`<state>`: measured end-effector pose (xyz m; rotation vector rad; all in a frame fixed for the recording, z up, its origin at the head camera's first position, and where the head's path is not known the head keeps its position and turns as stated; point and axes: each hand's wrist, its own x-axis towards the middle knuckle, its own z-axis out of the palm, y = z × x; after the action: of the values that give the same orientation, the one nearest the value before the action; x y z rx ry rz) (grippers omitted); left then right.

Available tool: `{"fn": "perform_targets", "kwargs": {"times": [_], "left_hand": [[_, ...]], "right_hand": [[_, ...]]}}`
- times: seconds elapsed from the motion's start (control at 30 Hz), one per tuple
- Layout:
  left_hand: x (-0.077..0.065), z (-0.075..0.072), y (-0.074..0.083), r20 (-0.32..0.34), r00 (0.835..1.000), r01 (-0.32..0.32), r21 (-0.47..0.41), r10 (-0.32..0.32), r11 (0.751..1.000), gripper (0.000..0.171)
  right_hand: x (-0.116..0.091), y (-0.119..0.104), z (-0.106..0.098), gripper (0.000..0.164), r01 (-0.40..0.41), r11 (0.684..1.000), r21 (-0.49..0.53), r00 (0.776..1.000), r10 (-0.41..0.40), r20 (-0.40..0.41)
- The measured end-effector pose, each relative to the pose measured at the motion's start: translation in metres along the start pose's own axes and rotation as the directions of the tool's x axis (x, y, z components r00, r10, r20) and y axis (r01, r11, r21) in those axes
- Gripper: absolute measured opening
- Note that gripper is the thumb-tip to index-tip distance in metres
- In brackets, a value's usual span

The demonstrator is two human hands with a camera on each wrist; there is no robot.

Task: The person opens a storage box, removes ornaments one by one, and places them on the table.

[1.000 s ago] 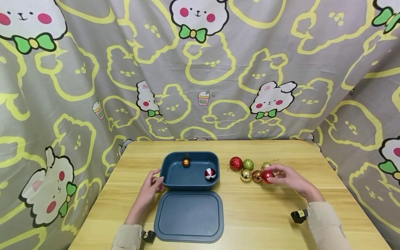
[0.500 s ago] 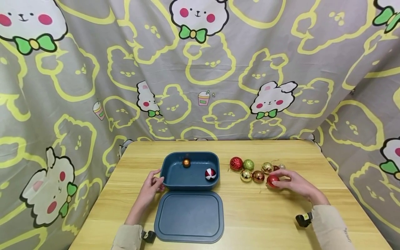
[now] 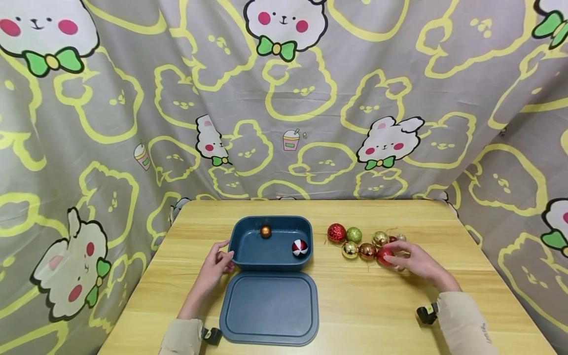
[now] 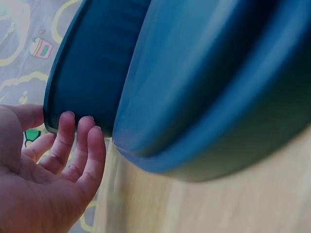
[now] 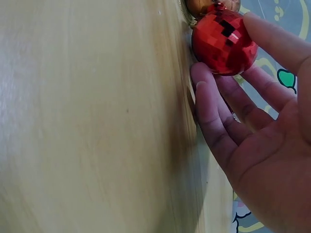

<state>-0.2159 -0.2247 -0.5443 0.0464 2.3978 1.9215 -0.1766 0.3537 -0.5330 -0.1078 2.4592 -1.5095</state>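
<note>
In the head view my right hand [image 3: 414, 261] grips a shiny red bauble [image 3: 384, 256] at the right side of the group of baubles. The right wrist view shows the faceted bauble [image 5: 224, 42] between my thumb and fingers, beside a copper one [image 5: 214, 6]. My left hand [image 3: 215, 264] holds the left side of a dark blue box [image 3: 235, 231]. Up close, in the left wrist view, its thumb and fingertips lie at the wall of the box [image 4: 92, 63]. Inside the box are a small copper ball [image 3: 265, 231] and a red-and-white striped ball [image 3: 299, 247].
A blue lid [image 3: 269, 308] lies flat in front of the box. Right of the box are a red glitter bauble [image 3: 337, 232], a green one [image 3: 354, 234], gold ones [image 3: 350, 250] and a brown one [image 3: 367, 251]. Behind the wooden table [image 3: 364, 315] hangs a patterned curtain [image 3: 248, 88].
My right hand drew the red bauble slightly right and toward me, apart from the brown one, then brought it back left beside it. My left hand stays at the box.
</note>
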Motion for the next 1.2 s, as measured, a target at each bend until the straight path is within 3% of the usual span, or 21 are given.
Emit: {"fn": "perform_targets", "kwargs": {"times": [0.47,1.0,1.2], "left_hand": [[-0.001,0.000,0.006,0.011,1.000,0.024,-0.023,-0.024,0.999,0.046],[-0.002,-0.001,0.004,0.006,1.000,0.015,-0.011,-0.015,1.000,0.047],[-0.001,0.000,0.005,0.006,1.000,0.017,0.000,-0.017,1.000,0.047]], "right_hand": [[-0.002,0.002,0.000,0.056,-0.001,1.000,-0.022,0.999,0.000,-0.032],[-0.008,-0.002,-0.011,0.060,0.026,0.999,0.036,0.998,-0.024,-0.061],[-0.010,-0.009,-0.011,0.057,0.083,0.996,-0.013,0.986,-0.084,-0.144]]}}
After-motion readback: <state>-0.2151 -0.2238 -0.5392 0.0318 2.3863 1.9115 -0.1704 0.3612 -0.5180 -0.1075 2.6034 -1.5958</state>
